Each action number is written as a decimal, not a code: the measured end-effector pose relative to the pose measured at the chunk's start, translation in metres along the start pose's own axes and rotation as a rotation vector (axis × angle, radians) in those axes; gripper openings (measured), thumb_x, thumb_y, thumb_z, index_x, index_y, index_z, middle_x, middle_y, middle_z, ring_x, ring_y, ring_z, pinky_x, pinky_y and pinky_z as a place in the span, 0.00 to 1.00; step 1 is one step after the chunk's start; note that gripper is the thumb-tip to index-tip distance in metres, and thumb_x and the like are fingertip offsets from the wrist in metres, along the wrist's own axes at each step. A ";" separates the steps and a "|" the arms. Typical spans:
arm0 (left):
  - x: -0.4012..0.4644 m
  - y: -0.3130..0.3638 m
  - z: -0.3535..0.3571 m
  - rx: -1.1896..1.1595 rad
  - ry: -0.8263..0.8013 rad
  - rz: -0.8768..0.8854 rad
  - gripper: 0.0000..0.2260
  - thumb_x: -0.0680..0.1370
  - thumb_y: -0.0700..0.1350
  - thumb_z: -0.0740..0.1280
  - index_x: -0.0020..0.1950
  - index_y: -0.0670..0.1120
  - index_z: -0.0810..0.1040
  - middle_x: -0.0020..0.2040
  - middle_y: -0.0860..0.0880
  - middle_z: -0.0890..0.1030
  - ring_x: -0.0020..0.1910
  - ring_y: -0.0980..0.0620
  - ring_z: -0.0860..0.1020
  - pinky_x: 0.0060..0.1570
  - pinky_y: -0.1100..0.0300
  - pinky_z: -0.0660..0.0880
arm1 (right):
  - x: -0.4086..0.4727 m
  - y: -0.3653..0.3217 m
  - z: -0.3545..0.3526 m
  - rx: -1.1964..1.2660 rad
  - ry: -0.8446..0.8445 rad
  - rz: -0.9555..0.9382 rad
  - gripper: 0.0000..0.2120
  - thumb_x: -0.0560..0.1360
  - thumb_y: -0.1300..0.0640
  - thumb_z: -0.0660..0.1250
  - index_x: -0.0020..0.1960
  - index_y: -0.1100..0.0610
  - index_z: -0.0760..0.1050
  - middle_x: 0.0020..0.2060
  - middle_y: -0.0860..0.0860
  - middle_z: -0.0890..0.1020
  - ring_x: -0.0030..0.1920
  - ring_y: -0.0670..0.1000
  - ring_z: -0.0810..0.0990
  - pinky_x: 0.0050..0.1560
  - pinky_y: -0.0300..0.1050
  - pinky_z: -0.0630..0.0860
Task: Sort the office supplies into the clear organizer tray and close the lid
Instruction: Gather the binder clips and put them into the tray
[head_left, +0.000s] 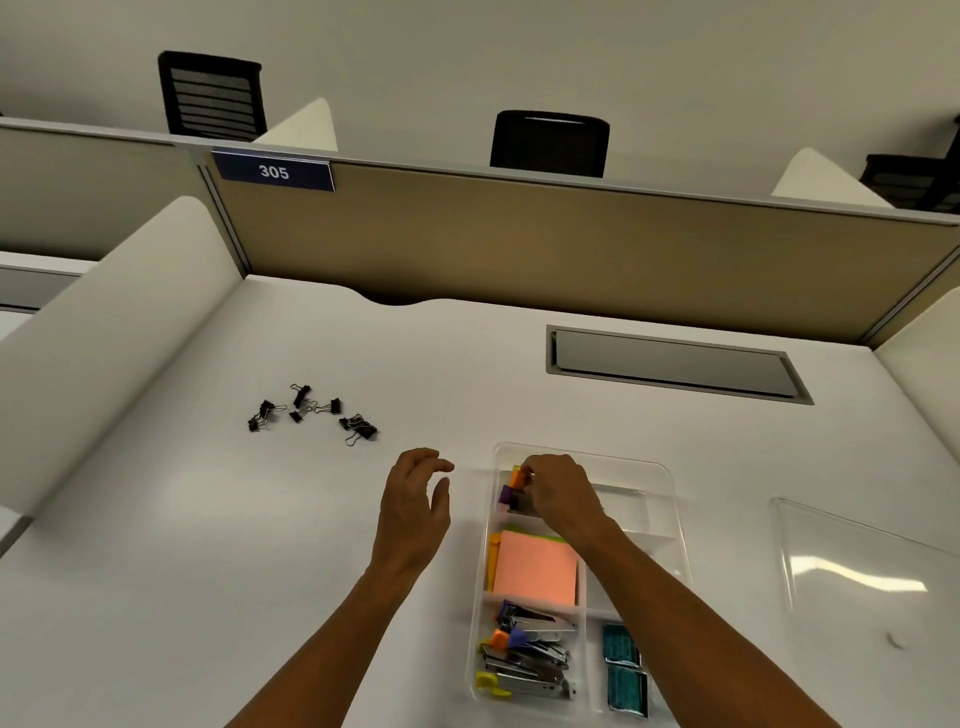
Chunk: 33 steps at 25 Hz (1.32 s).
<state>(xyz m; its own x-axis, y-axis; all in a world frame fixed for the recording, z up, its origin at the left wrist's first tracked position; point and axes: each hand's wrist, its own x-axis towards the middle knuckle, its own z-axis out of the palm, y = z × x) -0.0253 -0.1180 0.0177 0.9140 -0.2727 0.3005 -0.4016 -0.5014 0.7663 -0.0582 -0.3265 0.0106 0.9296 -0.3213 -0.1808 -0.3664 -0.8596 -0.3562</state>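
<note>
We set the small orange and purple pieces into the compartment of the clear organizer tray under our right hand, and it goes best, we judge, if we lower them fully below the divider before letting go. Our right hand pinches the orange piece, fingers curled, wrist bent down over the tray. Our left hand hovers just left of the tray, empty, fingers loosely spread. The binder clips lie on the worktop well beyond our left hand; the lid lies right of the tray.
</note>
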 end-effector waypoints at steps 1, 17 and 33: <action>0.000 0.000 -0.002 -0.004 0.006 0.001 0.09 0.75 0.36 0.68 0.53 0.45 0.80 0.56 0.49 0.77 0.57 0.52 0.76 0.54 0.53 0.79 | 0.000 -0.001 -0.002 0.003 0.003 -0.011 0.08 0.76 0.60 0.66 0.53 0.55 0.80 0.48 0.52 0.83 0.47 0.52 0.80 0.49 0.42 0.74; -0.003 -0.047 -0.084 -0.003 0.171 -0.100 0.11 0.74 0.36 0.68 0.54 0.47 0.79 0.55 0.52 0.76 0.56 0.53 0.76 0.55 0.59 0.73 | -0.016 -0.088 -0.014 0.427 0.140 -0.223 0.14 0.77 0.59 0.66 0.62 0.53 0.77 0.56 0.48 0.82 0.50 0.45 0.80 0.54 0.41 0.77; 0.019 -0.189 -0.126 0.043 0.034 -0.310 0.32 0.76 0.49 0.69 0.76 0.49 0.58 0.75 0.49 0.61 0.76 0.50 0.55 0.73 0.50 0.60 | 0.033 -0.176 0.083 0.207 -0.154 -0.340 0.45 0.73 0.44 0.69 0.79 0.47 0.43 0.78 0.48 0.50 0.77 0.53 0.52 0.73 0.48 0.60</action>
<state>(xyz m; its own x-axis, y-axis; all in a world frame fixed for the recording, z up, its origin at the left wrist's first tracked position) 0.0750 0.0752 -0.0503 0.9944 -0.0740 0.0757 -0.1049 -0.5906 0.8001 0.0336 -0.1527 -0.0083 0.9876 0.0431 -0.1507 -0.0554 -0.8036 -0.5926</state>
